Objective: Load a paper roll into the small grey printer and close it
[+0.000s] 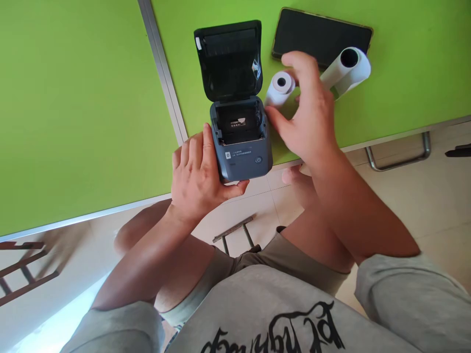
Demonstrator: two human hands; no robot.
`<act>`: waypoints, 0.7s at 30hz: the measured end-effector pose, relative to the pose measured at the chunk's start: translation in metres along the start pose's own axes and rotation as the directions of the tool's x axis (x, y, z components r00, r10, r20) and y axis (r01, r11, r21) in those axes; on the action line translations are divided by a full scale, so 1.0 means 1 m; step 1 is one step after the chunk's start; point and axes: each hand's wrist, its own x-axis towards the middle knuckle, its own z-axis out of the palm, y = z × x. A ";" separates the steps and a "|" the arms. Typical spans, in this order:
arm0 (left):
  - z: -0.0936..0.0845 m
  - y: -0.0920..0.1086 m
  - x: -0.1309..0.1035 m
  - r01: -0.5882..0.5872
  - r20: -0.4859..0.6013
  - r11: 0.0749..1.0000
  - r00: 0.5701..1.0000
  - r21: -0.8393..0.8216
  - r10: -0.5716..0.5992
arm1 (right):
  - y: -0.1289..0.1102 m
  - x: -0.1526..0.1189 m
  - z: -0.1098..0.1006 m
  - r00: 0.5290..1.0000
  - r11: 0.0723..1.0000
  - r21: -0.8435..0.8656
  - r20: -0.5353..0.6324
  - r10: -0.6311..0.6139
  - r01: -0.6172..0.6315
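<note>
A dark grey label printer [243, 159] stands near the table's front edge with its black lid [230, 61] raised and its paper bay exposed. My left hand [196, 171] grips the printer's left side, the thumb under its front. Beside the printer on the right is a small white paper roll [277, 93], its core facing up. My right hand [311, 110] is curled round this roll, the thumb at its lower end and fingers at its far side; part of the fingers is hidden. Right of that hand stands a larger, partly unwound white roll [344, 71].
A dark smartphone [322, 37] lies at the back of the green table [84, 108], behind the rolls. A metal strip [162, 68] runs across the tabletop on the left. Below the front edge are my legs, metal stool parts [235, 230] and the tiled floor.
</note>
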 end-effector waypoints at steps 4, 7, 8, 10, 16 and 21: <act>-0.002 0.001 0.000 -0.010 0.015 1.000 1.000 0.002 0.010 | 0.023 -0.003 -0.035 0.910 0.964 -0.104 -0.317 -0.266 0.245; -0.003 0.001 0.000 -0.016 0.004 1.000 1.000 0.008 0.016 | 0.056 -0.004 -0.044 0.894 0.963 -0.205 -0.379 -0.241 0.173; -0.003 0.002 0.000 -0.016 -0.003 1.000 1.000 0.010 0.016 | 0.065 -0.004 -0.042 0.873 0.971 -0.190 -0.437 -0.216 0.146; -0.002 0.002 0.000 -0.011 -0.016 1.000 1.000 0.007 0.011 | 0.077 -0.004 -0.034 0.902 0.978 -0.183 -0.398 -0.164 0.097; -0.001 0.002 0.000 0.009 -0.001 1.000 1.000 -0.026 -0.009 | 0.068 -0.003 -0.016 0.930 0.992 -0.084 -0.363 0.053 -0.089; -0.001 0.004 0.001 0.014 0.009 1.000 1.000 -0.016 -0.014 | 0.050 -0.014 -0.013 0.990 0.987 0.156 -0.137 -0.022 0.044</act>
